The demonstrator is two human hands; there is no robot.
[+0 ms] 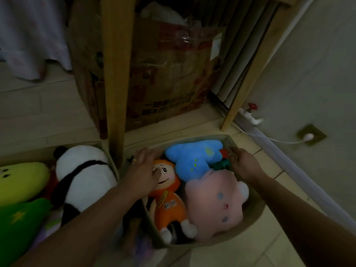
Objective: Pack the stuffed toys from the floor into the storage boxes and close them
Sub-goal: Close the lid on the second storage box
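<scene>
Both forearms reaching over the storage box (256,212), left hand (141,170) spread flat on the orange doll (169,201), right hand (243,162) grip unclear.

No legible text, only blurred print.

Scene dim overall; exposure low, colours muted. Brightest area is the pink plush (214,205), lit softly from above, with the blue plush (192,157) next. Upper frame falls into deep shadow around the cardboard box (169,74). Small glare patch on its plastic tape. Wide-angle distortion bends the wooden leg (115,74) and floor tiles toward the edges. Both forearms and lower corners are soft, slightly motion-blurred. Fine detail is noisy.
</scene>
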